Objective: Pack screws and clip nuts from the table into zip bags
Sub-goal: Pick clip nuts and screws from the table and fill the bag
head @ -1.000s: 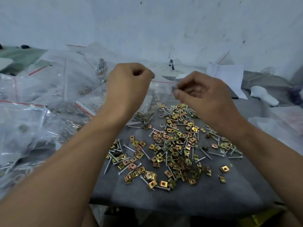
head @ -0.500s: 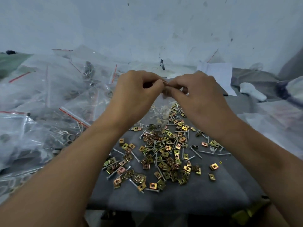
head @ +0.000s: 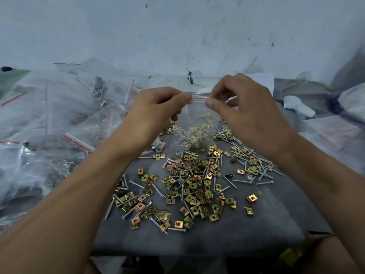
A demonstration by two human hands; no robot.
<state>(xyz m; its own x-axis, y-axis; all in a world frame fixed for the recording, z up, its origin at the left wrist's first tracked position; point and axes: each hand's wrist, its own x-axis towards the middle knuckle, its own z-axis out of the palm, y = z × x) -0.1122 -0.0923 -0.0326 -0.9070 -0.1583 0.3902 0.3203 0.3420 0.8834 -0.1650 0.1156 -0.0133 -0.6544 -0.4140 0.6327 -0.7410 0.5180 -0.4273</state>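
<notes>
Landmark: the loose heap of clip nuts (head: 194, 186) and screws (head: 240, 181) on the grey table (head: 197, 242).

Left of the heap: a pile of clear zip bags (head: 59, 119) with red seal strips, stacked and overlapping. Several hold dark hardware; contents too blurred to identify.

Above the heap, left side: left hand (head: 158, 109), fingers curled, thumb and forefinger pinching the left end of the top edge of a small clear zip bag (head: 194, 123). Forearm runs in from the lower left.

Directly above the far edge of the heap: the small bag hangs from its top edge, stretched between both hands, red seal line horizontal. The bottom of the bag holds a clump of screws and clip nuts. Cannot tell whether the seal is closed.

Above the heap, right side: right hand (head: 246, 113), fingers curled, thumb and forefinger pinching the right end of the same top edge. Forearm runs in from the lower right.

The heap itself: brass-coloured square clip nuts mixed with silver screws, densest at centre, thinning toward the near edge of the table. A few single clip nuts lie apart at its right.

Right of and beyond the heap: a white sheet of paper (head: 264, 81) near the wall, a white object (head: 298, 108) beside it, and more clear plastic (head: 335, 133) at the right margin.
</notes>
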